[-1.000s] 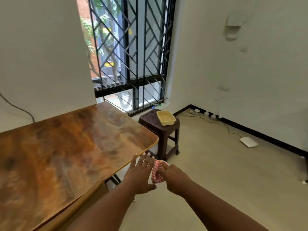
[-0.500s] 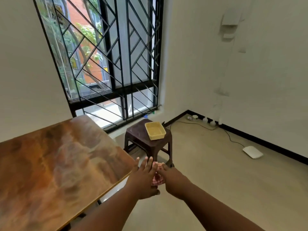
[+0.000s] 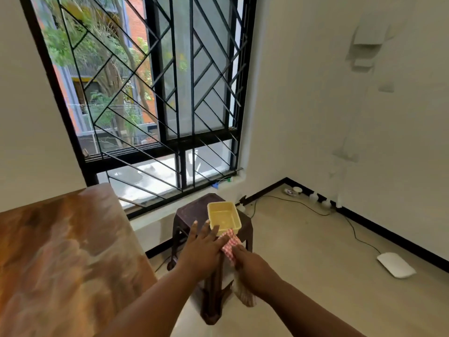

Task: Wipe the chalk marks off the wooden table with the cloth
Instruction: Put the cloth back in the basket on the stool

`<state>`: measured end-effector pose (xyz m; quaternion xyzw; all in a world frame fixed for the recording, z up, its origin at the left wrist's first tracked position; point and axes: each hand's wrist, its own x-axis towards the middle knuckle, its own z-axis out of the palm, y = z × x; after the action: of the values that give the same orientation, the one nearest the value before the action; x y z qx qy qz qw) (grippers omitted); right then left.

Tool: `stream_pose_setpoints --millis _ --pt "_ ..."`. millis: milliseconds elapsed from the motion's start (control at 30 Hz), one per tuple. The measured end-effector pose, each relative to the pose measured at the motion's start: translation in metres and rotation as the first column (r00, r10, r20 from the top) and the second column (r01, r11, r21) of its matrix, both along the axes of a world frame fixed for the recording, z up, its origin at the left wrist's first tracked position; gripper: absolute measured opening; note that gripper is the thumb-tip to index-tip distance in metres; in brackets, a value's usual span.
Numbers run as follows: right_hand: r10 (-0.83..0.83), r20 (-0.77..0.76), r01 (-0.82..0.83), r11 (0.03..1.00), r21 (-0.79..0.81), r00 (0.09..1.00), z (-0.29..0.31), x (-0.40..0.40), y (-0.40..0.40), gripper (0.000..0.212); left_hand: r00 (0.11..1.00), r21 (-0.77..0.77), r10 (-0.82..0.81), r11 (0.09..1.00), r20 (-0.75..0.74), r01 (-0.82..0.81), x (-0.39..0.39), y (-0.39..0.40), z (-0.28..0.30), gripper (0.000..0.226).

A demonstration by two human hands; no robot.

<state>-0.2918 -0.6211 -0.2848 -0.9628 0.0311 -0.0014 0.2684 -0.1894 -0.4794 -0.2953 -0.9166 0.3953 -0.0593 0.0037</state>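
The wooden table (image 3: 60,259) fills the lower left, its top streaked with pale smears. Off its right edge, my right hand (image 3: 252,266) grips a red-and-white checked cloth (image 3: 230,244), one end of which hangs below the hand. My left hand (image 3: 201,249) is flat with fingers spread, its fingertips touching the cloth's upper end. Both hands hover over a dark brown plastic stool (image 3: 194,212), just in front of a yellow tray (image 3: 224,217) that sits on it.
A barred window (image 3: 158,93) stands behind the stool. White walls meet at the right corner. A cable (image 3: 303,205) and a white flat device (image 3: 396,265) lie on the beige floor at the right, with small items along the skirting.
The view has swung right and closer to the stool. Both hands with the cloth have moved away from the table edge to above the stool, next to the yellow tray.
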Motion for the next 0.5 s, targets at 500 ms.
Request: stream_pose_setpoints --millis 500 --pt "-0.329 -0.061 0.328 0.944 -0.026 0.942 -0.052 0.213 -0.076 0.080 0.945 -0.265 -0.058 0.964 -0.323 -0.032 0.240 -0.105 -0.005 0.049"
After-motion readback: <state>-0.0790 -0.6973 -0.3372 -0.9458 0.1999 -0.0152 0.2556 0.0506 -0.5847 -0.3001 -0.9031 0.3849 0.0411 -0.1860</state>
